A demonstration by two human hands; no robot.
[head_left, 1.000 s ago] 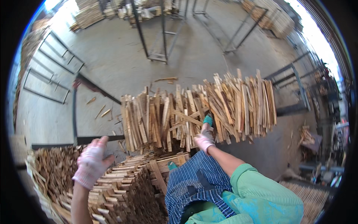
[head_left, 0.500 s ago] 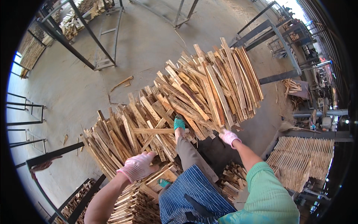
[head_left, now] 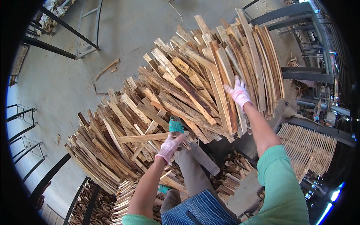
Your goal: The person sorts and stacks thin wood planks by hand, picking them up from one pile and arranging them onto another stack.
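A long pile of rough wooden strips (head_left: 180, 82) lies in front of me, running from lower left to upper right. My right hand (head_left: 239, 93), in a pinkish-white glove, rests on the strips toward the right end with its fingers spread. It does not visibly grip a strip. Over my raised leg, just below the teal shoe (head_left: 176, 125), is my left hand (head_left: 170, 147), gloved the same way. Its fingers look loosely apart and hold nothing I can see. One strip (head_left: 144, 137) lies crosswise on the pile beside the left hand.
Dark metal frames stand at the right end (head_left: 307, 73) and lower left (head_left: 50, 178) of the pile. More stacked wood (head_left: 88, 202) sits at lower left, and short pieces (head_left: 234, 176) lie below the pile. A ridged wooden stack (head_left: 305, 148) stands at right. Broken strips (head_left: 108, 69) lie on the floor.
My right hand has moved from the pile's near edge up and onto the strips. My left hand has moved right, from above the near strips to over my leg. The view has shifted closer.
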